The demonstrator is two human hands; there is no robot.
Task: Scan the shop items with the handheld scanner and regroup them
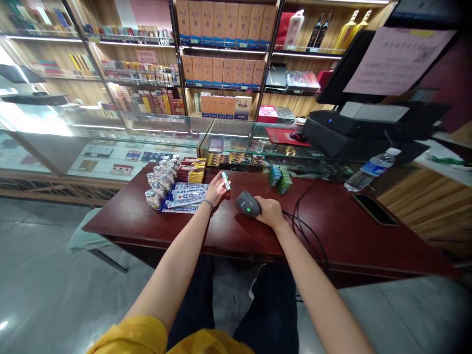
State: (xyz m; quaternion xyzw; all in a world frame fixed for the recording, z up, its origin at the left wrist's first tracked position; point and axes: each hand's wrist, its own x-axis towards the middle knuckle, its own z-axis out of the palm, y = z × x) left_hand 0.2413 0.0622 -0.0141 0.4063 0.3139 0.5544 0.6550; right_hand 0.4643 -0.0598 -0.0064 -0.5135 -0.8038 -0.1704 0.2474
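My left hand [217,189] pinches a small slim white and green pack [225,181] just above the table. In my right hand [270,211] is a dark grey barcode scanner [248,204] with a green light on top, its head turned toward the pack. The scanner's cable [309,226] trails off to the right. Left of my left hand lie several blue and white packets [186,196]. Beside them stand rows of small lidded jars [158,187] and a stack of dark red and yellow packs [191,171]. Small green packs [280,179] stand beyond the scanner.
On the right of the dark red table [236,246] are a water bottle [372,169] and a phone [375,209]. A glass display counter [147,125] runs behind, with a monitor [348,69] at right. A stool [88,231] stands at left.
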